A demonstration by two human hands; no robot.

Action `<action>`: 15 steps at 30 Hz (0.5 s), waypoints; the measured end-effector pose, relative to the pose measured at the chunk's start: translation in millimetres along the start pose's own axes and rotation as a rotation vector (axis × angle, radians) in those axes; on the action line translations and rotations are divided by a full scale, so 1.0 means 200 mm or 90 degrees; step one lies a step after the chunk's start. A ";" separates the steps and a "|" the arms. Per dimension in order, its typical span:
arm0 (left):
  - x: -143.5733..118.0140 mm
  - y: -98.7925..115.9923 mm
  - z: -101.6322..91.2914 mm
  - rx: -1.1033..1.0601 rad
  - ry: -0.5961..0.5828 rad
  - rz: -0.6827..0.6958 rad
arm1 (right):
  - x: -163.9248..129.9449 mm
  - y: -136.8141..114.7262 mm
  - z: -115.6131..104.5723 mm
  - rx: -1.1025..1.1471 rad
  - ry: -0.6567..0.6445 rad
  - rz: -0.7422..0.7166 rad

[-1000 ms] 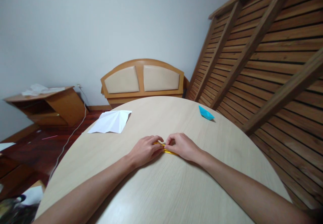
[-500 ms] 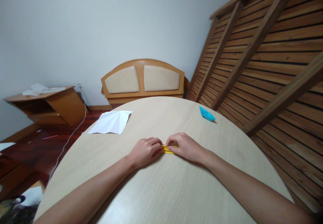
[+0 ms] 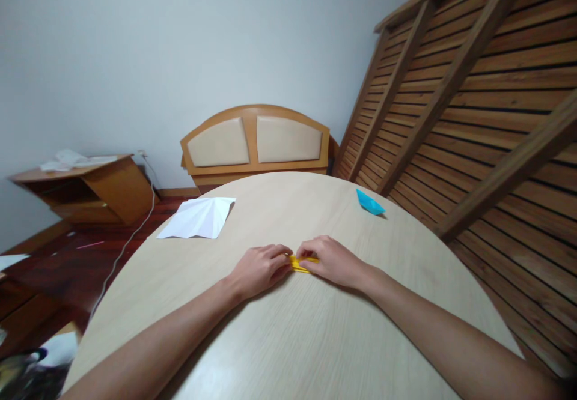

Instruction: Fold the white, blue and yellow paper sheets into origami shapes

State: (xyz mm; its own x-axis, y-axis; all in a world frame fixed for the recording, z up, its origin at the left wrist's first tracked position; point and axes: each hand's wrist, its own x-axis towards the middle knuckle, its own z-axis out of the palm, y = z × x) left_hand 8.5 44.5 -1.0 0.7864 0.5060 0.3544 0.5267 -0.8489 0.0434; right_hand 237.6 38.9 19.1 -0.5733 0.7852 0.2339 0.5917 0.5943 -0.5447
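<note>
A narrow piece of folded yellow paper (image 3: 299, 264) lies at the middle of the round table (image 3: 288, 340), between my two hands. My left hand (image 3: 264, 269) grips its left end with bent fingers. On the other end, the thumb and fingers of my right hand (image 3: 329, 260) are closed in a pinch. Both ends of the yellow paper are hidden under the fingers; only its middle shows, with layered folds running lengthwise.
A creased white paper sheet (image 3: 198, 218) rests on the table at the left. Toward the back right lies a folded blue paper boat (image 3: 370, 202). Wooden slats (image 3: 473, 118) lean beyond the right edge, and a headboard (image 3: 255, 142) stands behind the table.
My fingers have shifted very slightly on the yellow paper, which sits a touch higher in view. Everything else looks the same.
</note>
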 end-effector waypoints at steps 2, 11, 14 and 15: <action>0.00 0.00 0.00 0.002 -0.001 0.001 | 0.00 0.00 0.00 0.017 0.001 0.021; 0.01 0.00 0.00 -0.012 0.024 0.029 | 0.00 0.01 0.00 0.011 0.017 0.055; 0.01 0.00 0.00 -0.019 0.026 0.038 | 0.00 0.01 0.00 -0.001 0.022 0.065; 0.01 0.00 0.00 -0.023 0.025 0.040 | 0.00 0.02 0.01 -0.002 0.023 0.071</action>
State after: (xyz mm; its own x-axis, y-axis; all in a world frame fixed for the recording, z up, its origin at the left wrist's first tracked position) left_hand 10.0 46.0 0.7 0.8037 0.4462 0.3936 0.4647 -0.8839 0.0531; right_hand 238.1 41.3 16.4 -0.4838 0.8518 0.2008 0.6521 0.5039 -0.5665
